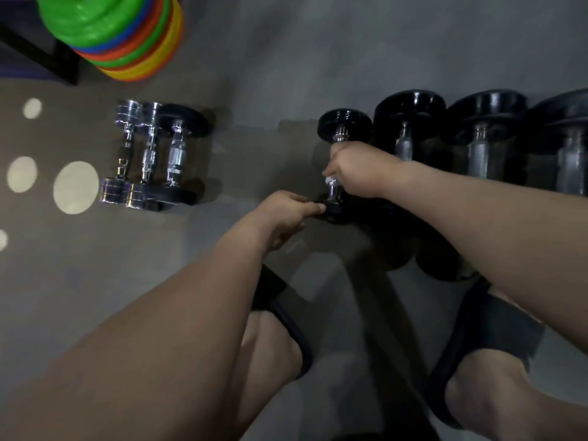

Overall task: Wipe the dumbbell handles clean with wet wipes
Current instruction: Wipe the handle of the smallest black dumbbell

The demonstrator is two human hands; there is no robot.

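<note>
The dumbbell (345,123) lay on the smooth grey floor (254,58), leftmost in a row of black ones, its round matte heads joined by a slim chrome handle (333,190). The right hand (354,168) was clenched round that handle, and a white scrap of wipe (327,180) showed at the finger side. The left hand (283,214) reached out with fairly straight fingers, whose tips touched the near head without closing on it. Just to the right stood bigger dumbbells (410,122) with broad, glossy black discs and dull grey bars. Well to the left, three small dumbbells (149,154) lay side by side, two with mirror-bright chrome heads and one with black heads. A stack of shiny plastic discs (121,36), green, orange, blue and yellow, sat at the upper left. Dark slippers (493,329) showed below.
</note>
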